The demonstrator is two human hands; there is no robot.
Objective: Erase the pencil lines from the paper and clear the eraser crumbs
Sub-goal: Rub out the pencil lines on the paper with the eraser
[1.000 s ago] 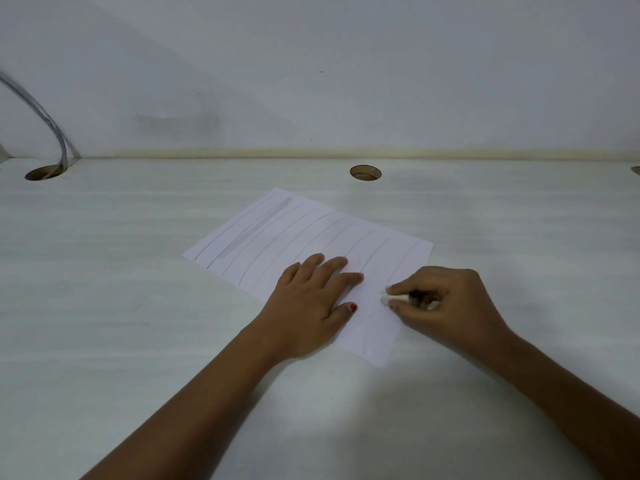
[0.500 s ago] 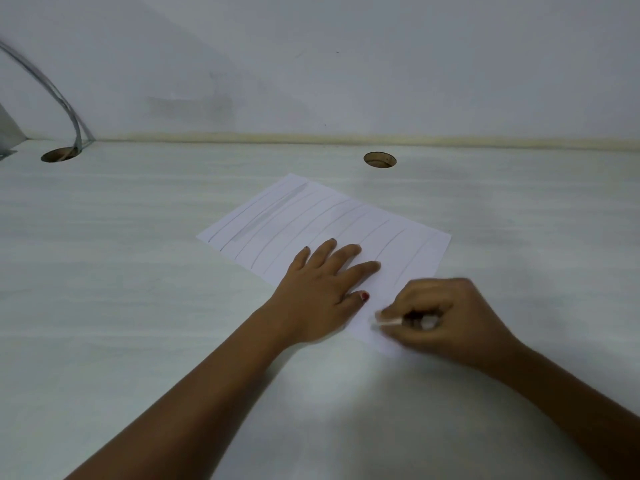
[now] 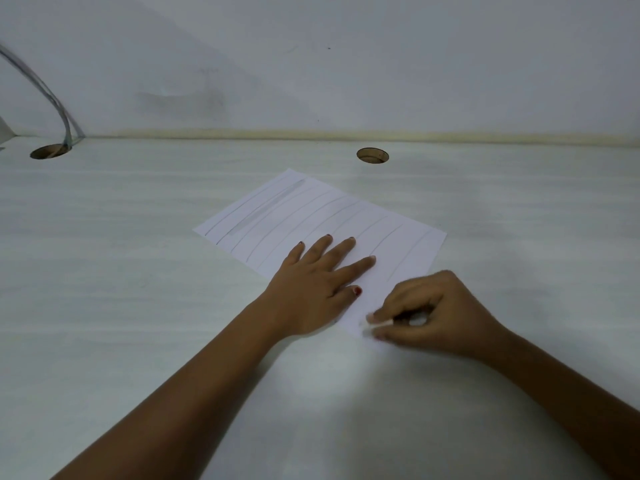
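A white sheet of paper (image 3: 311, 216) lies at an angle on the white desk, crossed by several grey pencil lines and one broad grey smear near its far left edge. My left hand (image 3: 318, 282) rests flat on the sheet's near part with fingers spread and straight. My right hand (image 3: 429, 313) pinches a small white eraser (image 3: 377, 323) between thumb and forefinger, its tip down on the paper's near right corner. The lines nearest that corner look fainter than the rest. I cannot make out any crumbs.
The white desk (image 3: 138, 306) ends at a wall at the back. Two round cable holes sit near the back edge, one at the centre (image 3: 372, 155) and one at the left (image 3: 48, 152), where a grey cable (image 3: 45, 95) curves down into it.
My right hand has slid the eraser toward me along the paper's right side to the near corner. The left hand stays flat on the sheet. The camera shifted slightly.
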